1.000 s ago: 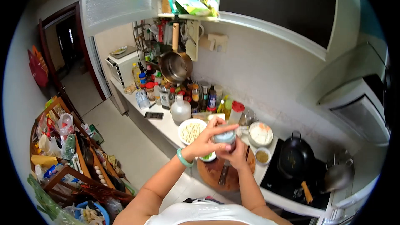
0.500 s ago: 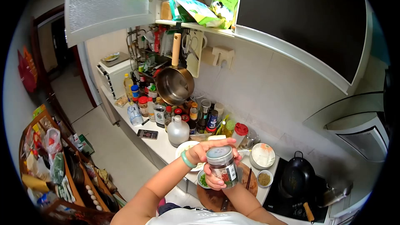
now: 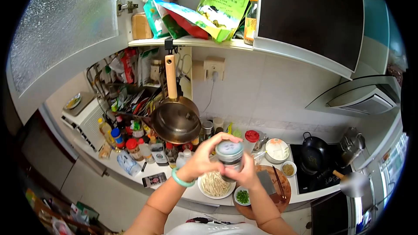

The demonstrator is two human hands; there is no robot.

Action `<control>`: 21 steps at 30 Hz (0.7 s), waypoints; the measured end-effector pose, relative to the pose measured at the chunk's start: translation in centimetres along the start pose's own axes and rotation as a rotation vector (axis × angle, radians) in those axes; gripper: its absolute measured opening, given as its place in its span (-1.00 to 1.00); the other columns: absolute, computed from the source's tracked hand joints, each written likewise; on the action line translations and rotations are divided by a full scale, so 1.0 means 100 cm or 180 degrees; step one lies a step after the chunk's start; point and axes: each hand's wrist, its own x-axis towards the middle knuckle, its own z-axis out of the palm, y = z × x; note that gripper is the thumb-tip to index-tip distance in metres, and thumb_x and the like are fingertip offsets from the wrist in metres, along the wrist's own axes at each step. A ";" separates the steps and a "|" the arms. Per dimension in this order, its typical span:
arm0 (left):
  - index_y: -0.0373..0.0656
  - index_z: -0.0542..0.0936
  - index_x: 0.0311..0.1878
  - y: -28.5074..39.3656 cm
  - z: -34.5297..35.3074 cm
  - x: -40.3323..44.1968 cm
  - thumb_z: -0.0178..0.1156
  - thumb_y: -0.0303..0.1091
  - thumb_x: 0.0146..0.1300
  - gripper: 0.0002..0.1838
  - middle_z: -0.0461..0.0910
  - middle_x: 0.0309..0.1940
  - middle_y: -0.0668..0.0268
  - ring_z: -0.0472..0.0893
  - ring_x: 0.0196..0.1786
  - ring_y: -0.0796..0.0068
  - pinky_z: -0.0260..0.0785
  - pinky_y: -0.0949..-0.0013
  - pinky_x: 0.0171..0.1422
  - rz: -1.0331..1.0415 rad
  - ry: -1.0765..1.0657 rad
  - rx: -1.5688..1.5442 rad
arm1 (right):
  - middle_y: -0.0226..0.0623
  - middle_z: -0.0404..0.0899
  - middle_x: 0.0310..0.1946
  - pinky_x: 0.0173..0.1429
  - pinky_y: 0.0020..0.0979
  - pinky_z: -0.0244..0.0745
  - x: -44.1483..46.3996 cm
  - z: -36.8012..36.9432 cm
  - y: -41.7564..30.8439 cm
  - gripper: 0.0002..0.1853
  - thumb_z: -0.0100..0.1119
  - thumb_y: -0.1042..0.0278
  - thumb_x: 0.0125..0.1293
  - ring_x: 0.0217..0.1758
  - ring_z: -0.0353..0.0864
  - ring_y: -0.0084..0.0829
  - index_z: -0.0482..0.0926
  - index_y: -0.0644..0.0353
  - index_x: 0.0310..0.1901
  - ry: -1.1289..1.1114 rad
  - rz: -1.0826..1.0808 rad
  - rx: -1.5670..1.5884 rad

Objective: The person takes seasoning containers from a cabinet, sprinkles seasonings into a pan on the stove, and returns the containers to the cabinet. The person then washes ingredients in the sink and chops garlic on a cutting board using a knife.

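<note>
Grey-lidded jar (image 3: 231, 162) clasped between both hands (image 3: 201, 159), lid (image 3: 230, 148) facing up.

1 camera gives the whole view: it sits on the person's head and faces forward and down. its lens is very wide, with straight edges bending into curves and black rounding off the corners. the left hand (image 3: 201, 162) and right hand (image 3: 247, 175) are near it, below the middle, and the wearer's white top (image 3: 209, 229) is cut by the bottom edge. the open cupboard (image 3: 139, 42) spans the top, its frosted door (image 3: 65, 30) close at upper left. the countertop (image 3: 307, 196) is seen from above, with the hob (image 3: 300, 182) at lower right.
</note>
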 end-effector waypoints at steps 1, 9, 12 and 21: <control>-0.29 0.49 0.07 -0.002 -0.002 -0.003 0.47 0.18 -0.11 -0.17 0.56 0.06 0.12 0.54 0.13 0.34 0.32 0.28 0.28 -0.0089 0.0043 0.0035 | -0.21 0.55 -0.03 0.16 -0.33 0.42 0.001 0.009 0.006 -0.35 0.42 0.25 0.00 0.04 0.56 -0.39 0.40 0.40 0.09 0.0102 -0.0189 -0.0417; -0.27 0.58 0.05 0.011 -0.014 0.013 0.42 -0.37 -0.01 -0.50 0.62 -0.09 0.28 0.57 -0.06 0.55 0.42 0.43 0.10 -0.0049 -0.0349 -0.0114 | -0.20 0.47 0.06 0.26 -0.35 0.32 0.003 0.029 0.002 -0.29 0.38 0.24 0.02 0.14 0.47 -0.39 0.33 0.40 0.17 -0.0117 -0.0142 0.0315; -0.22 0.33 0.34 0.022 -0.020 0.026 0.39 -0.13 0.06 -0.21 0.40 0.25 0.23 0.42 0.22 0.43 0.30 0.36 0.27 0.0235 -0.0443 -0.0229 | -0.17 0.46 0.08 0.25 -0.28 0.37 0.010 0.022 -0.009 -0.26 0.34 0.13 0.09 0.15 0.46 -0.39 0.29 0.41 0.21 0.0110 0.0169 0.0889; 0.00 0.26 0.40 0.090 -0.071 0.173 0.48 -0.02 -0.04 -0.07 0.13 0.22 -0.25 0.25 0.25 -0.25 0.15 0.02 0.37 0.1600 0.2231 0.3635 | -0.03 0.29 0.25 0.38 -0.31 0.17 0.113 -0.015 -0.132 -0.23 0.02 0.10 0.30 0.31 0.30 -0.24 -0.03 0.38 0.39 0.0914 -0.1589 -0.1196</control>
